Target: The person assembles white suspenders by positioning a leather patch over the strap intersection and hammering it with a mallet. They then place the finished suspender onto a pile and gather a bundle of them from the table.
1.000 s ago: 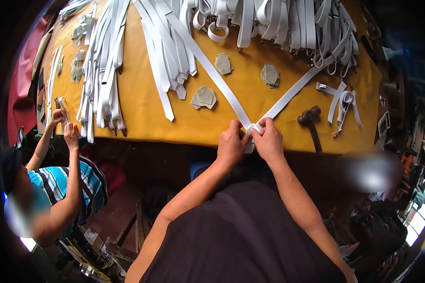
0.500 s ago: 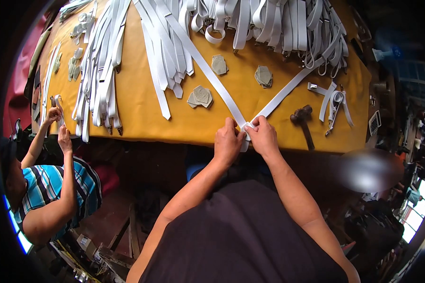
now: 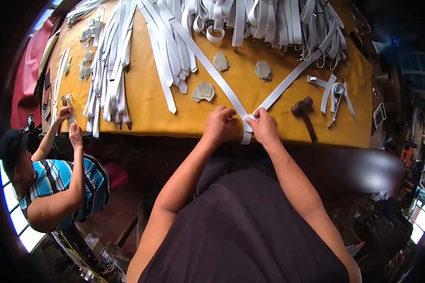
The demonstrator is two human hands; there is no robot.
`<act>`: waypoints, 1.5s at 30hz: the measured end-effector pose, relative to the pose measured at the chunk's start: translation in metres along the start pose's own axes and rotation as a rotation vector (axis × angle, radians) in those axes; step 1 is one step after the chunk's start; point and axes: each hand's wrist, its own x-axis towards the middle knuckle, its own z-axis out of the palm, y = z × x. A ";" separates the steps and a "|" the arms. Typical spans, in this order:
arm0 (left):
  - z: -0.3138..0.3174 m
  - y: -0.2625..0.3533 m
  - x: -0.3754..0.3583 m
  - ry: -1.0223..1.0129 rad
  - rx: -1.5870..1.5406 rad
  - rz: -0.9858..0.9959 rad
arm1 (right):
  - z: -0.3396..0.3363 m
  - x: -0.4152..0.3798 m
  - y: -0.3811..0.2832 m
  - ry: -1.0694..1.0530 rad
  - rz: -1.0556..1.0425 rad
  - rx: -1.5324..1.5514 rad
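Two white suspender straps (image 3: pixel 216 75) run down the table and meet in a V near its front edge, one end hanging below the join. My right hand (image 3: pixel 264 126) pinches the join between thumb and fingers. Just left of it, apart from the straps, my left hand (image 3: pixel 220 126) is half curled with fingers and thumb apart, a little blurred, and nothing shows in it. Small stacks of beige patches (image 3: pixel 204 91) lie beyond my hands. To the right rests a hammer (image 3: pixel 303 109), its handle pointing toward me.
Bundles of white straps (image 3: pixel 109 70) and a heap of clipped suspenders (image 3: pixel 274 23) cover the back of the yellow-covered table (image 3: pixel 141 111). A coiled strap piece (image 3: pixel 337 96) lies at right. At left, a co-worker in a striped shirt (image 3: pixel 63 184) holds a strap.
My left hand has let go of the strap join and moved left. My right hand stays on the join. The view has shifted slightly.
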 end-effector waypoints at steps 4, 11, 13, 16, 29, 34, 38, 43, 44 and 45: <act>0.017 0.010 -0.004 0.052 0.103 0.186 | 0.002 0.003 0.004 0.032 -0.021 -0.003; 0.013 0.009 -0.003 -0.004 0.197 0.207 | 0.005 0.001 0.008 0.073 0.008 0.035; 0.012 0.010 -0.002 -0.038 0.219 0.227 | 0.006 0.001 0.010 0.091 0.004 0.042; 0.012 0.019 -0.004 -0.065 0.219 0.201 | 0.008 0.003 0.015 0.099 -0.011 0.061; 0.019 0.026 -0.003 -0.070 0.191 0.134 | -0.009 -0.017 0.051 0.018 -0.255 0.313; 0.018 0.031 -0.005 -0.081 0.169 0.093 | 0.004 -0.039 0.067 0.155 -0.615 0.184; 0.023 0.021 -0.004 -0.104 0.203 0.088 | 0.008 -0.037 0.071 0.218 -0.722 0.069; 0.026 0.016 -0.004 -0.042 0.243 0.177 | 0.009 -0.037 0.075 0.225 -0.769 0.015; 0.027 0.015 -0.003 -0.055 0.246 0.180 | 0.008 -0.038 0.075 0.230 -0.758 0.020; 0.027 0.014 -0.003 -0.038 0.225 0.192 | 0.008 -0.038 0.075 0.228 -0.777 0.015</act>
